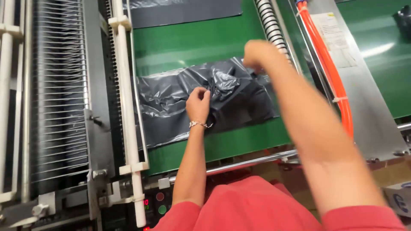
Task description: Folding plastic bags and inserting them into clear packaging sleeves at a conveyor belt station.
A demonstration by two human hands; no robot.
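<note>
A crumpled black plastic bag [205, 100] is seen lying across the green conveyor belt [192, 42] of a bag-making machine, its left edge touching the white rail [126, 94] and its right edge stopping short of the ribbed roller [269, 21]. The left hand [198, 104] is closed on a fold near the middle of the bag, fingers pinched into the plastic. The right hand [257, 53] is clenched at the bag's upper right corner, where the film is bunched; whether plastic is held inside that fist cannot be told from this angle. The two hands are kept apart. A thin bracelet [199, 124] is worn on the left wrist, and red sleeves [257, 205] are visible at the bottom.

Open green belt is left above the bag and in a narrower strip below it, before the metal bar [252, 162] at the near edge. One more flat black sheet [184, 12] is seen beyond the bag, at the top of the belt. Right of the bag, past the roller, one orange hose [332, 72] is run along a grey metal panel [368, 107]. Two round buttons, one red [160, 196] and one green [162, 209], are set below the bag's left corner.
</note>
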